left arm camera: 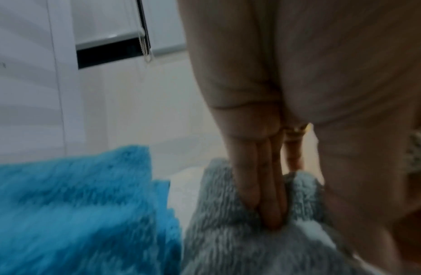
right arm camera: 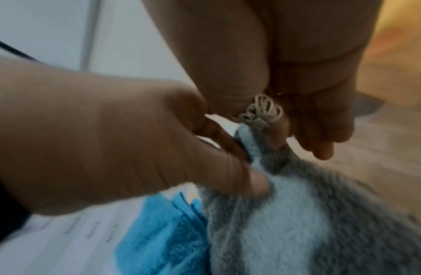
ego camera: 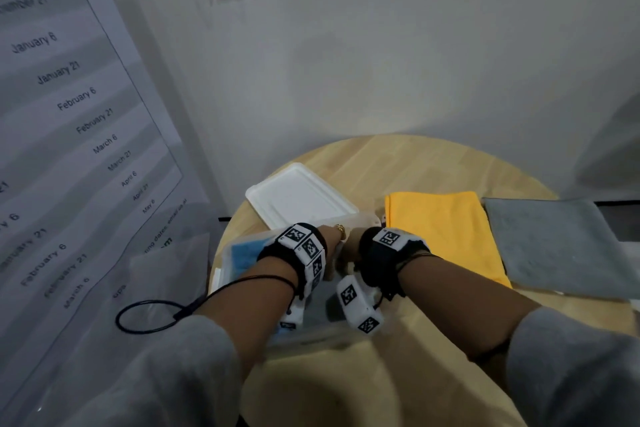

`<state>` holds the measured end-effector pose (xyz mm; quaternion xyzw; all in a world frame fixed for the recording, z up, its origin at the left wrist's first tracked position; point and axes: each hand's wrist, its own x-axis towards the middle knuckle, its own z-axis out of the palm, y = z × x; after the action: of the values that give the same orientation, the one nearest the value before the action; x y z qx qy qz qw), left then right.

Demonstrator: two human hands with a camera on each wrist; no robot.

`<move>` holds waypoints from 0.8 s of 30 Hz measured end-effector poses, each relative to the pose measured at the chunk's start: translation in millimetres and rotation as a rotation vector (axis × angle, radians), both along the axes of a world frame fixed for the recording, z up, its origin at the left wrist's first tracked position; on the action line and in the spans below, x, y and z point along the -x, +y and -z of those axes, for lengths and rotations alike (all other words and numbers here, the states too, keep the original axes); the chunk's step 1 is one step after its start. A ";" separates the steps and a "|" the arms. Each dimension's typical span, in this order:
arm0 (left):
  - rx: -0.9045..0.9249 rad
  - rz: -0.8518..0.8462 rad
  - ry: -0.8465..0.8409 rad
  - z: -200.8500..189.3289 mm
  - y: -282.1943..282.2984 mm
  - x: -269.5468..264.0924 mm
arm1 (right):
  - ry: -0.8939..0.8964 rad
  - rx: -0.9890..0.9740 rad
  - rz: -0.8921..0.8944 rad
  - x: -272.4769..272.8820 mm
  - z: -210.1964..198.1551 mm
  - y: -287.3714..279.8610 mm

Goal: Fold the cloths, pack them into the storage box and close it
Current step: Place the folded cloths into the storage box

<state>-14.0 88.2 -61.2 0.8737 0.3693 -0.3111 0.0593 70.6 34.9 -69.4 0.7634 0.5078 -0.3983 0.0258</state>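
Note:
A clear storage box [ego camera: 227, 258] sits at the table's left edge with a folded blue cloth [ego camera: 244, 256] in its left half. A grey cloth [ego camera: 327, 308] lies in the right half, beside the blue cloth [left arm camera: 75, 214]. Both hands are down inside the box at its far side. My left hand [ego camera: 330, 236] pushes straight fingers [left arm camera: 270, 214] into the grey cloth [left arm camera: 240, 241], thumb against its fold. My right hand [ego camera: 349, 248] pinches the upper corner of the grey cloth [right arm camera: 298, 223]; the ringed finger [right arm camera: 277, 134] touches it. The white lid [ego camera: 301, 198] lies flat behind the box.
A yellow cloth [ego camera: 446, 232] and another grey cloth [ego camera: 554, 246] lie spread on the round wooden table [ego camera: 398, 163] to the right. A wall stands close behind, and a printed sheet [ego camera: 69, 114] hangs at the left. A black cable [ego camera: 149, 315] loops off my left wrist.

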 end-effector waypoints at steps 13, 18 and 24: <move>-0.136 0.355 0.239 19.0 -16.2 35.9 | 0.037 -0.579 0.476 -117.5 -15.1 -104.7; -0.140 0.304 0.254 30.6 -37.0 37.6 | -0.319 -0.327 0.500 -180.5 37.7 -134.2; -0.219 0.415 0.339 35.0 -39.3 42.0 | -0.373 -0.184 0.378 -208.2 71.7 -147.3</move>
<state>-56.0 48.9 -96.2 0.8673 0.2186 -0.4164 -0.1630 278.8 -112.4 -141.1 0.9040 0.3766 -0.2009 -0.0253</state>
